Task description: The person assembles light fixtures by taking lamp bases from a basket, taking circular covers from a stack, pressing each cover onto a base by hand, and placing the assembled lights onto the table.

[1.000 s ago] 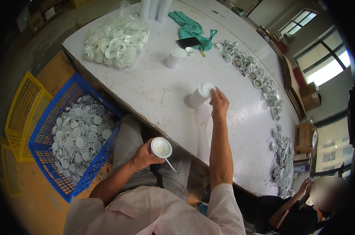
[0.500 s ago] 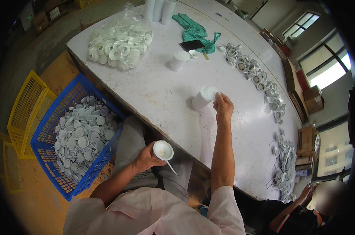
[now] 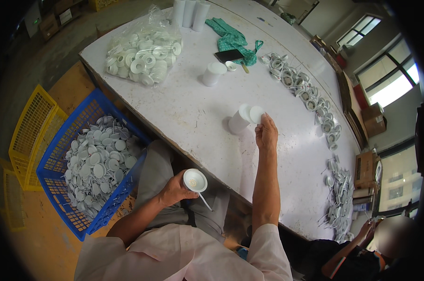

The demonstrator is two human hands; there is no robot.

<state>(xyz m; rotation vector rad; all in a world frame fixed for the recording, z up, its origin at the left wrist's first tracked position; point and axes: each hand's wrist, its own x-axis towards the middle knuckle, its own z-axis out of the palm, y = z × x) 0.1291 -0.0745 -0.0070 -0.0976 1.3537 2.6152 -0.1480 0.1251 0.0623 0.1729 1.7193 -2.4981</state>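
Observation:
Above my lap, my left hand (image 3: 174, 189) is wrapped round a white cup-shaped LED light fitting (image 3: 200, 179). Its open face is up, with a cluster of small yellowish dots inside, and a white cable (image 3: 206, 202) hangs from it. Over the table, my right hand (image 3: 267, 133) pinches a thin white disc (image 3: 256, 114) by its right edge. The disc is beside the top of a tall stack of white discs (image 3: 238, 122) and overlaps it in view; whether they touch I cannot tell. A shorter white stack (image 3: 213, 75) stands farther back.
A blue basket (image 3: 87, 228) full of corded white fittings is at my left, beside yellow crates (image 3: 29, 117). On the table (image 3: 184, 110) lie a bag of white rings (image 3: 144, 56), a phone (image 3: 228, 55), green cloth (image 3: 228, 35) and rows of fittings (image 3: 310, 89). A person (image 3: 352, 257) sits at right.
My right hand has drawn the top disc slightly to the right, off the stack, so it now shows as a separate disc. The left hand and the light fitting stay in place.

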